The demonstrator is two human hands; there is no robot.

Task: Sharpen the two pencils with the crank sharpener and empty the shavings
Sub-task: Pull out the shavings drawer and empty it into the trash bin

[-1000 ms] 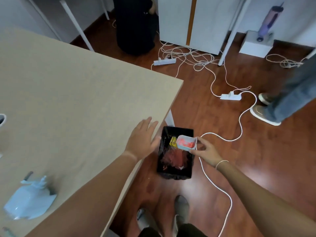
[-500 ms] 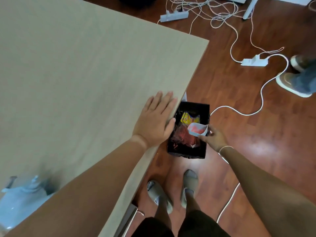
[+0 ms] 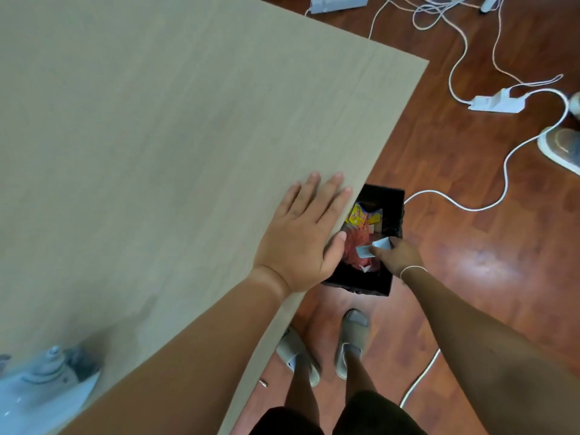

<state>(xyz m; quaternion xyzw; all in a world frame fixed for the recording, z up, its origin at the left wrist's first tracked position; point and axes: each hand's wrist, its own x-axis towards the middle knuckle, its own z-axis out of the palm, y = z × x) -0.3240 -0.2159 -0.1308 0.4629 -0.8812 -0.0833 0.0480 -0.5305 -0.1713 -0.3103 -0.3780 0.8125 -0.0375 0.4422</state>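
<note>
Table [image 3: 141,152] takes up most of the left and far side of the view, a pale wood top whose right edge runs slantwise down toward the person. Floor [image 3: 470,246] of red-brown boards fills the right side, with white cables [image 3: 505,171] and a power strip [image 3: 494,103] lying on it farther off. At the far right edge part of someone else's shoe [image 3: 561,146] shows. Near the bottom, the person's own two feet in grey slippers [image 3: 351,340] stand just by the table edge.

Bin [image 3: 386,211], black and rectangular, sits on the floor close beside the table edge, just beyond the feet. It holds red scraps and a yellow wrapper [image 3: 361,215].

Left hand [image 3: 301,240] lies flat on the table at its edge, fingers spread, palm down, the thumb hanging over the bin; it holds nothing. Right hand [image 3: 395,255] reaches down over the bin and pinches a small white tray [image 3: 367,250], tipped over the opening; this looks like the sharpener's shavings drawer, though it is blurred.

Sharpener [image 3: 40,387] seems to be the pale blue shape at the near left corner of the table, cut off by the frame. No pencils are in view, so I cannot tell whether both are sharpened. Judging by the tipped tray, the emptying step is under way, and what is left is probably to shake it clean and slide it back into the sharpener.
</note>
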